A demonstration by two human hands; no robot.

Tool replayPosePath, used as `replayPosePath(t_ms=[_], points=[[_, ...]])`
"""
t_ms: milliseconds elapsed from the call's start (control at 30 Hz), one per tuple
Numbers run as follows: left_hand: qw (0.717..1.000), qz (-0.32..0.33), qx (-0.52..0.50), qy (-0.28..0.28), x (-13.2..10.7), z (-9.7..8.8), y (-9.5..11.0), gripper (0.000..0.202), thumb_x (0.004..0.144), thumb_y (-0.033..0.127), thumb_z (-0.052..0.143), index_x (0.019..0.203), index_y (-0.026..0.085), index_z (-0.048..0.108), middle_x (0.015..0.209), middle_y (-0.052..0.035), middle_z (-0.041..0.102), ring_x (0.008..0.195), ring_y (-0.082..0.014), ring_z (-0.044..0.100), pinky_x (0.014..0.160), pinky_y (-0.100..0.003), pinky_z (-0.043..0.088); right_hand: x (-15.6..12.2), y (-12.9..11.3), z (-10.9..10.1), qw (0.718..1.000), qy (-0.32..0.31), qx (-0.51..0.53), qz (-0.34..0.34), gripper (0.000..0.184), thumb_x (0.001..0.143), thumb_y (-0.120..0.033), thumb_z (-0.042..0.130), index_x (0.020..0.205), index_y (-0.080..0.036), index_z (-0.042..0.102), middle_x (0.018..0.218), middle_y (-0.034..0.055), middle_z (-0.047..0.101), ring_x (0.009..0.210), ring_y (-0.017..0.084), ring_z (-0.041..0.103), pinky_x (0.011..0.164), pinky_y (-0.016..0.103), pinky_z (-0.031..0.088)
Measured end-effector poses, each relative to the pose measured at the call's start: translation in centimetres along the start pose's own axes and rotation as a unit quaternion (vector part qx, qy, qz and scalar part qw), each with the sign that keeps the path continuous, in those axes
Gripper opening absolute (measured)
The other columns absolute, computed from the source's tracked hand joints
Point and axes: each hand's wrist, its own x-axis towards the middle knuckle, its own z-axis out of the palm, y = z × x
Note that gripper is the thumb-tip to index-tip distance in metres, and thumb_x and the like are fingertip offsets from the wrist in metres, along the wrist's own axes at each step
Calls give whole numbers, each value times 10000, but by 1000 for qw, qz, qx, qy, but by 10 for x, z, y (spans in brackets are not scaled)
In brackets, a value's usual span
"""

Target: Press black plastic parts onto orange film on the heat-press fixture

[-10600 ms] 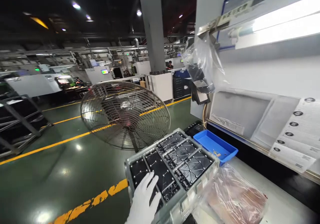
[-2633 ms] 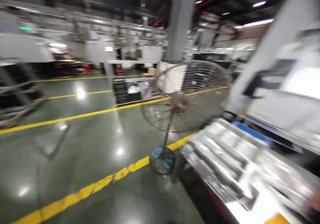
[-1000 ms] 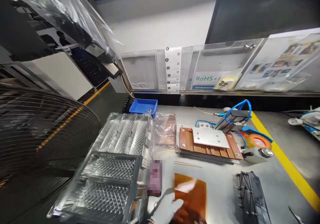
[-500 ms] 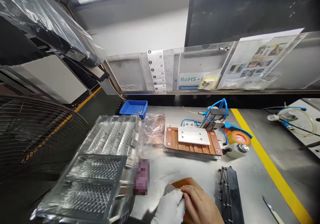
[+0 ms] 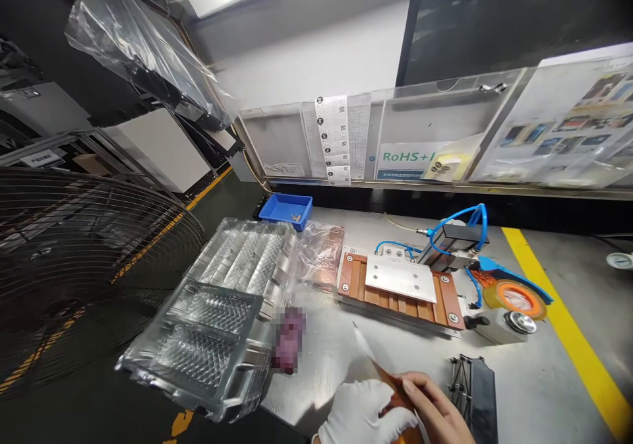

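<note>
Amber sheet; "RoHS" sign behind

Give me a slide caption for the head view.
Gloved left hand and bare right hand hold an amber sheet beside clear trays.

I'm at a factory assembly bench: a metal worktable edged with yellow floor-style tape, a press jig fed by blue air hoses, a RoHS notice in wall sleeves, and a big industrial fan.
</note>
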Motion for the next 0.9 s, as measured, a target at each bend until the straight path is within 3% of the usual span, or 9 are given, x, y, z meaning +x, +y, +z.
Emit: replayPosePath(t_ms=[100, 200, 300, 433, 500, 600, 700, 800, 900], points=[[1000, -10, -18, 14, 2, -3, -3, 267, 847, 461, 587, 721, 232, 643, 706, 3, 658, 641, -144, 538, 579, -288, 316, 6, -9, -1, 989, 103, 110, -1, 411, 548, -477, 926, 801, -217, 732, 904, 0, 760, 923, 193, 702, 742, 168, 583], [997, -29, -55, 39, 3, -9, -13, 330, 838, 478, 575, 637, 220, 531, 613, 24, 535, 602, -133, 462, 589, -299, 295, 13, -19, -9, 954, 210, 215, -11, 484, 417, -371, 975, 810, -228, 733, 885, -35, 752, 846, 143, 705, 716, 131, 596], [988, -73, -132, 46, 3, -14, -34, 391, 836, 571, 537, 664, 223, 487, 591, 45, 449, 564, -121, 394, 574, -293, 299, 17, -32, -27, 926, 257, 275, -39, 452, 459, -288, 949, 849, -229, 728, 893, -39, 746, 809, 135, 711, 706, 144, 620], [966, -167, -180, 86, 2, -12, -76, 429, 830, 643, 406, 781, 226, 495, 672, 30, 500, 601, -133, 465, 598, -270, 406, 18, -46, -65, 916, 290, 264, -85, 293, 647, -314, 852, 904, -242, 731, 934, -24, 750, 826, 128, 706, 726, 137, 619], [964, -199, -143, 100, -1, -11, -98, 412, 830, 614, 390, 788, 222, 509, 718, 5, 559, 661, -158, 531, 649, -283, 456, 18, -50, -88, 923, 295, 220, -109, 212, 740, -367, 797, 915, -275, 720, 959, -26, 746, 879, 136, 697, 762, 160, 613], [958, -254, -68, 116, -10, -19, -130, 340, 858, 495, 404, 809, 205, 573, 789, -48, 652, 797, -218, 619, 784, -334, 497, 18, -54, -118, 920, 323, 132, -182, 167, 833, -460, 697, 828, -296, 666, 957, 3, 722, 939, 210, 680, 880, 353, 605], [951, -285, 11, 118, -20, -36, -153, 350, 885, 376, 413, 1041, 165, 644, 1013, -116, 715, 1001, -274, 650, 965, -399, 467, 14, -62, -130, 906, 353, 33, -231, 242, 780, -521, 729, 819, -304, 629, 945, 17, 698, 957, 264, 663, 899, 455, 573], [952, -263, 95, 122, -19, -50, -150, 490, 844, 263, 479, 1305, 122, 566, 1325, -173, 608, 1210, -321, 565, 1081, -463, 384, 11, -72, -115, 920, 314, -154, -176, 434, 647, -649, 776, 863, -287, 673, 943, 33, 715, 971, 284, 655, 882, 392, 561], [961, -183, 155, 136, -5, -59, -114, 520, 863, 238, 456, 1373, 173, 533, 1386, -139, 578, 1257, -306, 528, 1098, -475, 369, 14, -77, -85, 936, 148, -291, -132, 497, 653, -715, 718, 781, -236, 690, 836, 54, 719, 875, 277, 676, 815, 341, 567]])
